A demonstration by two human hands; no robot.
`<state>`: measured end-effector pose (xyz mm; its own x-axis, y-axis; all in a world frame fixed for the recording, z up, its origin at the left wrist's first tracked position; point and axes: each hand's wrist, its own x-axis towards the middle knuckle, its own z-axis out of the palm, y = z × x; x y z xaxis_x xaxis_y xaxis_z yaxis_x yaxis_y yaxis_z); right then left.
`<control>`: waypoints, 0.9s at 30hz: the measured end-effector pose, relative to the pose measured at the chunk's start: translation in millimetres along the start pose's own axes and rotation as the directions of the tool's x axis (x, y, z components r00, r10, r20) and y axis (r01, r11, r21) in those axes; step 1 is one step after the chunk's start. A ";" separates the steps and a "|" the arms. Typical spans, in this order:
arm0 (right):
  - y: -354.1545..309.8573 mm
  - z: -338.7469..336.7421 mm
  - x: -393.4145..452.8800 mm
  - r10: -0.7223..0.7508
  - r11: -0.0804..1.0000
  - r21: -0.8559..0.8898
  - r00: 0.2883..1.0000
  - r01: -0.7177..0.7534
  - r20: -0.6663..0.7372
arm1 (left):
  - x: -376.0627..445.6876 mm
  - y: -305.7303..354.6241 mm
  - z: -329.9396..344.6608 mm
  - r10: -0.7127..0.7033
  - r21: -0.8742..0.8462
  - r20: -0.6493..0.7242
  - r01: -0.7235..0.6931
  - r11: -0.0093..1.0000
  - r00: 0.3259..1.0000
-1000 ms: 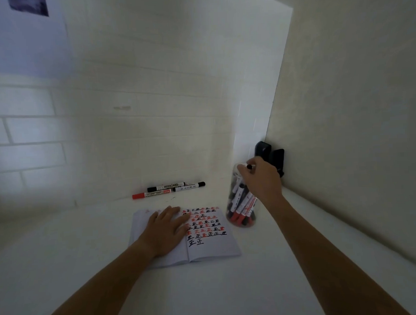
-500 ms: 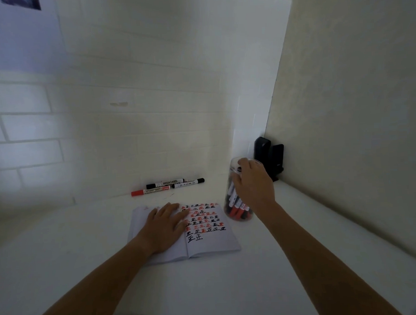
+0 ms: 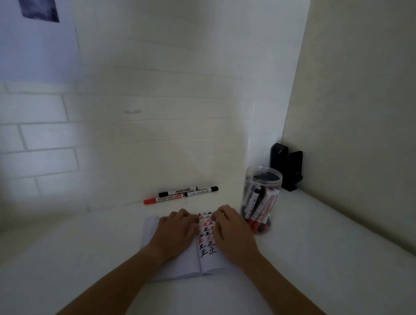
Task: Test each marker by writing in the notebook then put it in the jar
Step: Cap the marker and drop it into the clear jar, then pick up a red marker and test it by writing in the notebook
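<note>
Both hands lie flat on the open notebook (image 3: 182, 266), which sits near the front edge of the counter (image 3: 323, 259): the left hand (image 3: 174, 231) rests on the left page, the right hand (image 3: 233, 232) on the right page, fingers extended and grasping nothing. Between them the right page shows rows of black and red test characters, filling most of its upper part. The clear jar (image 3: 261, 198) stands upright just beside the notebook's right edge, toward the back right corner of the counter, lid off, and holds a dense bundle of markers leaning caps-down (their number cannot be counted). Three markers (image 3: 182, 194) lie side by side along the back edge of the counter, against the tiled wall: two with black caps and one with a red cap (image 3: 150, 201), all capped and well apart from the hands. The task thus appears largely done, with these three left to test and drop in. A black object (image 3: 287, 168) stands in the corner behind the jar.
</note>
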<state>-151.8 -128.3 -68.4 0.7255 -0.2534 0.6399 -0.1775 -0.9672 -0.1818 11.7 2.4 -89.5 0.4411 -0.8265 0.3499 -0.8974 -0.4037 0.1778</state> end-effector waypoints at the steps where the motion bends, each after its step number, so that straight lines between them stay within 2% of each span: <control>1: 2.5 9.7 -4.4 -0.001 1.000 0.007 0.999 0.001 0.037 | 2.8 -1.7 -1.0 -0.001 -0.006 -0.032 0.001 1.000 0.999; 3: 8.6 22.8 -10.8 0.036 0.998 0.043 0.995 -0.041 0.093 | 9.7 -9.9 1.6 -0.038 0.004 -0.107 0.039 0.999 0.994; 6: 12.9 30.8 -11.3 0.080 0.995 0.051 0.989 -0.087 0.121 | 21.4 -31.5 5.4 -0.199 0.005 -0.227 0.206 0.979 0.953; 10: 13.2 33.2 -10.3 0.094 0.993 0.066 0.988 -0.103 0.124 | 39.6 -57.0 0.3 -0.436 0.012 -0.179 0.445 0.895 0.882; 13: 13.2 34.5 -8.0 0.103 0.990 0.083 0.985 -0.116 0.139 | 51.4 -68.0 -0.2 -0.532 -0.005 -0.166 0.539 0.842 0.830; 20: 15.1 36.0 -7.2 0.102 0.989 0.091 0.986 -0.114 0.130 | 57.8 -74.4 8.2 -0.546 0.034 -0.189 0.561 0.827 0.816; 24: 13.7 33.3 -8.7 0.114 0.987 0.099 0.985 -0.127 0.131 | 47.3 -69.7 7.3 -0.466 0.048 -0.353 0.513 0.857 0.812; 27: 10.5 28.5 -9.5 0.129 0.987 0.082 0.987 -0.136 0.093 | 38.2 -60.6 2.8 -0.344 0.069 -0.433 0.411 0.909 0.834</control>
<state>-141.6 -135.6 -97.7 0.7550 -0.3730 0.5393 -0.2200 -0.9189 -0.3276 82.9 -5.8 -89.6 0.6786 -0.3804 0.6284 -0.6351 -0.7336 0.2418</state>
